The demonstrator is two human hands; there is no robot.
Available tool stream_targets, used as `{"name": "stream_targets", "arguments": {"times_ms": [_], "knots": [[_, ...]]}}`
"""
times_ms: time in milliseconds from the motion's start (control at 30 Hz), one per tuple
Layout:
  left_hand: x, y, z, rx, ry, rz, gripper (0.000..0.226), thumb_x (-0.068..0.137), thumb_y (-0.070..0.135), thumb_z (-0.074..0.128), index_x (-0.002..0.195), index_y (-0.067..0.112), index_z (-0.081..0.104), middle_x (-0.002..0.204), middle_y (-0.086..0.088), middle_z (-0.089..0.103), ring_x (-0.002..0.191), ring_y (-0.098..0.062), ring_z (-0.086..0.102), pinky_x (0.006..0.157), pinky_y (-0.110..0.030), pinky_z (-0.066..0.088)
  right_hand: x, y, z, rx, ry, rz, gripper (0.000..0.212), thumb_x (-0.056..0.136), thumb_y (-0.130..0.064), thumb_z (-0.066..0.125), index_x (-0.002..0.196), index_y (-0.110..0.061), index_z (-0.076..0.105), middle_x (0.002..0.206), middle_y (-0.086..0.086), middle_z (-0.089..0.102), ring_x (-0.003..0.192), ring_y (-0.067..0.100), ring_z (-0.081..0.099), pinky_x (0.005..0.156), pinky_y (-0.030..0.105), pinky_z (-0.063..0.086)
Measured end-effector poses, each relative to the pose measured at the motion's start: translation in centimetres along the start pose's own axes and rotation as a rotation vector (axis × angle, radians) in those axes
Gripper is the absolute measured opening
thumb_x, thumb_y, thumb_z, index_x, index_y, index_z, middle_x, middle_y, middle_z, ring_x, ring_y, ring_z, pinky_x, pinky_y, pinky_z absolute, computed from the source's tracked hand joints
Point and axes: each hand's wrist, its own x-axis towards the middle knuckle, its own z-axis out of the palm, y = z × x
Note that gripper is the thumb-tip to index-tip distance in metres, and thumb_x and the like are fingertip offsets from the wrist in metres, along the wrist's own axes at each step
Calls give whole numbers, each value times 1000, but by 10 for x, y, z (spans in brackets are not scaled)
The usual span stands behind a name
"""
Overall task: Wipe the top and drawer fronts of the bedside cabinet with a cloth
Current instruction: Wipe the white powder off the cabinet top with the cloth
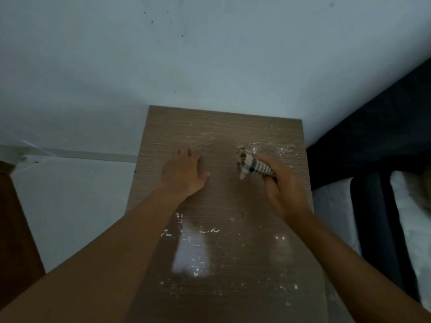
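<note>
The wood-grain top of the bedside cabinet (221,131) fills the middle of the head view, seen from above. White dust or powder specks lie on it near the back right and across the front. My right hand (283,190) grips a bunched striped cloth (253,165) and holds it down on the top, right of centre. My left hand (185,172) rests flat on the top with straight fingers, left of the cloth. The drawer fronts are hidden below the top.
A pale wall (210,54) rises directly behind the cabinet. A bed with a dark frame (373,159) and white bedding (335,206) stands close on the right. Pale floor (77,206) lies on the left, with a brown wooden object (14,229) at the far left edge.
</note>
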Motion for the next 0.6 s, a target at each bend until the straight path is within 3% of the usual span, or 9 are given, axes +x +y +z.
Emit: {"name": "stream_targets", "arguments": {"times_ms": [133, 200, 333, 467, 600], "knots": [[15, 37, 13, -26, -62, 6, 87, 82, 60, 61, 151, 25, 23, 159, -9, 13, 145, -28, 16, 112, -48, 29, 35, 31, -34, -102, 83, 155, 39, 92, -7, 46, 124, -26, 56, 97, -7, 61, 80, 12, 57, 67, 28, 44], [26, 45, 14, -22, -81, -32, 92, 77, 63, 64, 151, 27, 22, 159, -8, 9, 145, -28, 11, 112, -52, 29, 54, 49, -42, -167, 119, 198, 43, 90, -8, 45, 128, -27, 54, 103, -4, 63, 85, 13, 57, 69, 28, 43], [36, 53, 10, -44, -137, -75, 95, 73, 59, 72, 149, 29, 25, 161, -6, 2, 146, -30, 7, 111, -54, 31, 91, 81, -42, -256, 124, 196, 46, 89, -12, 44, 132, -29, 49, 123, -1, 60, 107, 17, 56, 89, 37, 47], [40, 52, 4, -14, -195, -70, 97, 72, 53, 76, 151, 29, 25, 162, -6, 1, 146, -32, 6, 110, -52, 31, 118, 102, -21, -254, 45, 253, 49, 90, -12, 43, 137, -26, 47, 136, 5, 52, 120, 24, 51, 102, 41, 42], [41, 48, -2, 18, -246, -53, 99, 72, 47, 79, 151, 33, 21, 162, -4, 0, 146, -32, 4, 110, -52, 30, 120, 100, 5, -261, -31, 189, 52, 89, -6, 44, 141, -15, 44, 149, 8, 40, 139, 23, 33, 118, 38, 21]]}}
